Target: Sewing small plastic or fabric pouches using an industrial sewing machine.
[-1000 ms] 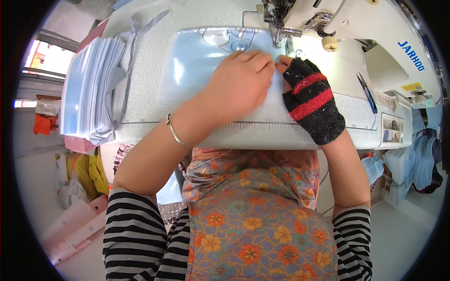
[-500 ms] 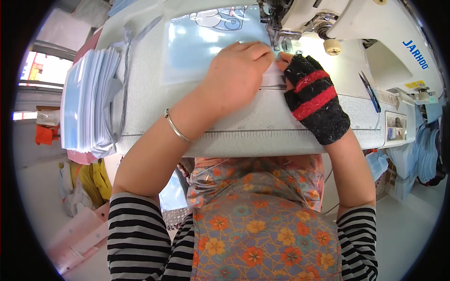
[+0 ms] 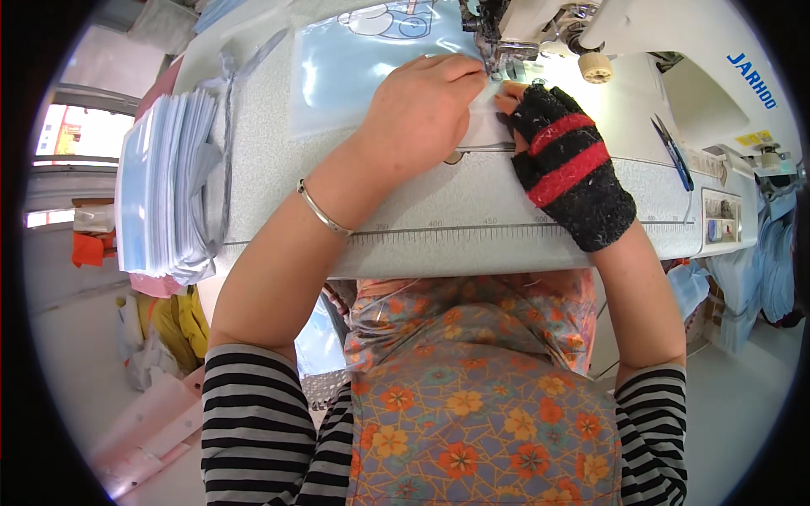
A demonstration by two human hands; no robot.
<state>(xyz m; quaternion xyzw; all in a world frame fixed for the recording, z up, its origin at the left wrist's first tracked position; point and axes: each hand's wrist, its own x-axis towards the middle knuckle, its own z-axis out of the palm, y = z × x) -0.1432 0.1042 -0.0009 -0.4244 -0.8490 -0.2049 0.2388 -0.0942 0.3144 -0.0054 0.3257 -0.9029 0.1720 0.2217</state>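
A light blue, glossy plastic sheet [image 3: 337, 80] with a line-drawn cartoon print lies on the sewing machine bed, its right edge by the presser foot [image 3: 498, 72]. My left hand [image 3: 426, 114] lies over the sheet's near right corner, fingers bent and pressed together on it, the tips close to the foot. My right hand [image 3: 569, 164], in a black fingerless glove with red stripes, is just right of the foot. Its thumb and fingers are closed near the sheet's corner; what they pinch is hidden. The white sewing machine [image 3: 675, 51] stands over the sheet.
A thick stack of light blue plastic sheets [image 3: 164, 185] stands at the left edge of the table. Dark blue snips [image 3: 672, 153] and a small parts tray [image 3: 721, 219] lie at the right. A printed ruler [image 3: 472, 232] runs along the front edge. More blue sheets [image 3: 768, 261] hang at the far right.
The whole view has shifted slightly, and the sheet sits a little farther up in it. Both hands keep their hold beside the presser foot.
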